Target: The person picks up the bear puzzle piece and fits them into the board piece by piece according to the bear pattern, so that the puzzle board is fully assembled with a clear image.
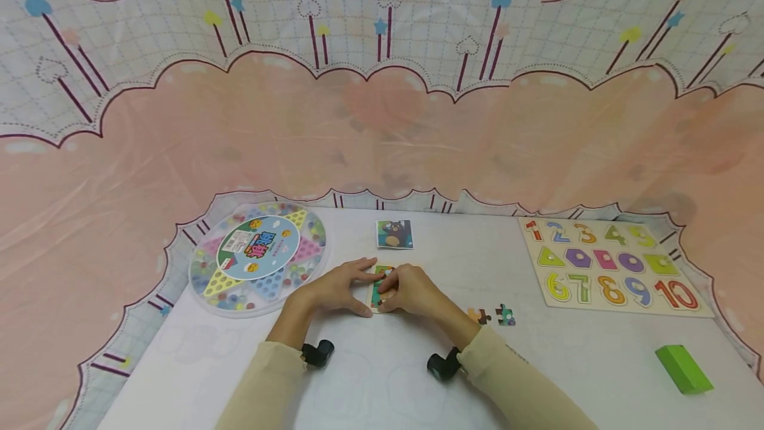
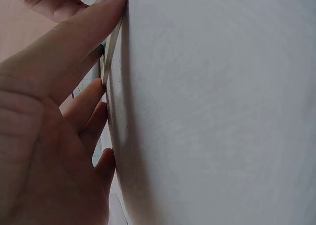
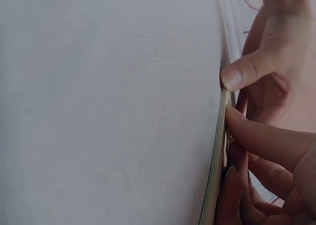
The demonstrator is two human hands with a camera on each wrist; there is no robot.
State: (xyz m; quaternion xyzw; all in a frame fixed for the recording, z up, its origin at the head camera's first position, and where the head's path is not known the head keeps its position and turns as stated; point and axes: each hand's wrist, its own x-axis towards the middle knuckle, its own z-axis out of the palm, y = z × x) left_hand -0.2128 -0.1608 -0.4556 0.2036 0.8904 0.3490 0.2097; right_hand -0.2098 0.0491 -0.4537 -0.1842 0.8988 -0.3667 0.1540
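A small puzzle board (image 1: 375, 296) with a green and orange picture lies between the hands. The left hand (image 1: 343, 287) steadies its left side, thumb near the lower corner and fingers stretched toward the top; in the left wrist view the left hand (image 2: 59, 106) has its thumb at the board's edge. Over the right part, the right hand (image 1: 414, 292) has its fingers bent and appears to pinch a thin piece against the board, largely covered by the fingers. The right wrist view shows the right hand (image 3: 276, 161) with its thumb tip on the thin edge.
Two loose puzzle pieces, one orange (image 1: 479, 316) and one teal (image 1: 505, 314), lie right of the right hand. Behind the board is a bear picture (image 1: 394, 235). A round marble game (image 1: 258, 247) stands left; a number board (image 1: 615, 267) and green block (image 1: 684, 369) are right.
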